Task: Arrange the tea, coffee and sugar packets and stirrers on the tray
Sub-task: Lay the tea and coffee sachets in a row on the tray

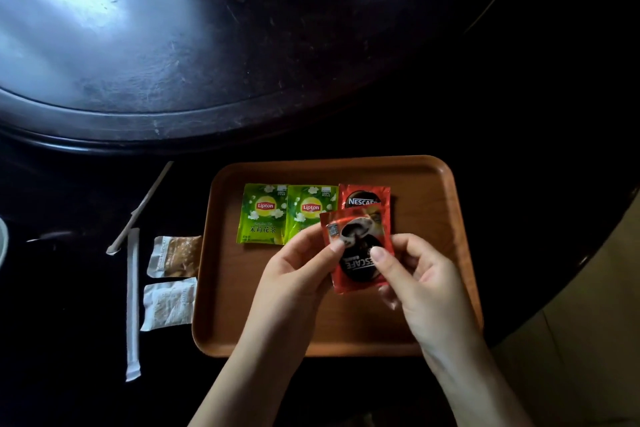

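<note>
Left hand [294,274] and right hand [426,274] both pinch a red coffee packet [360,253] over the middle of the tray [415,184]. Tea packets [263,213] and a second coffee packet [363,196] lie toward its far side; sugar packets [175,256] and stirrers [132,302] lie outside its left edge

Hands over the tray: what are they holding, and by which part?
A red Nescafe coffee packet: the left hand pinches its left edge, the right hand its right edge, thumbs on its face.
</note>
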Tool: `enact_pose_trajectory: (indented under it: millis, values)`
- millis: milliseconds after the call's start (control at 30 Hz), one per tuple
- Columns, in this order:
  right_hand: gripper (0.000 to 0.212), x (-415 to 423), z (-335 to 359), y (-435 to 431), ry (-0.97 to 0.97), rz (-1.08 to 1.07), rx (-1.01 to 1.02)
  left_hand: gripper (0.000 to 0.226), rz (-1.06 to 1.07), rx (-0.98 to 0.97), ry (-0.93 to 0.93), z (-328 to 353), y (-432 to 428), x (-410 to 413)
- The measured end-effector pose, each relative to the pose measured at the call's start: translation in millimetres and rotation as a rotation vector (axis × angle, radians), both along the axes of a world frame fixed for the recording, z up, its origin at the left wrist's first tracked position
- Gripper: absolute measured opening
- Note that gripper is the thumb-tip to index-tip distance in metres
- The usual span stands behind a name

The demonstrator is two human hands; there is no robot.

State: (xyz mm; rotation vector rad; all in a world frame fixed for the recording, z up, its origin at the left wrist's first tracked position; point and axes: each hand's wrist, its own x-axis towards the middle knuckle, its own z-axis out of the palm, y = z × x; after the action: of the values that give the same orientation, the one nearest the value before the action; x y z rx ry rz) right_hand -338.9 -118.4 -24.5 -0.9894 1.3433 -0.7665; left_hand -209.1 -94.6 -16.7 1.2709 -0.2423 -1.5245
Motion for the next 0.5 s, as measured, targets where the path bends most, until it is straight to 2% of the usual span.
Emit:
enact_pose_trajectory:
  millis: [200, 333, 433, 500]
  values:
    - [0.006, -9, 4, -1, -0.052, -0.099, 0.037, 0.036, -0.022, 0.032, -0.088, 1, -3, -8]
    - [0.026, -14, 6, 2, -0.049, -0.061, -0.006, 0.033, 0.051, 0.018, -0.077, 1, -6, -13]
    - [0.008, -17, 3, 3, -0.054, -0.048, -0.026, 0.037, 0.067, 0.024, -0.031, 1, -8, -17]
    - [0.005, -23, 4, 1, -0.049, 0.0, -0.063, 0.034, 0.034, 0.005, -0.046, 4, -8, -18]
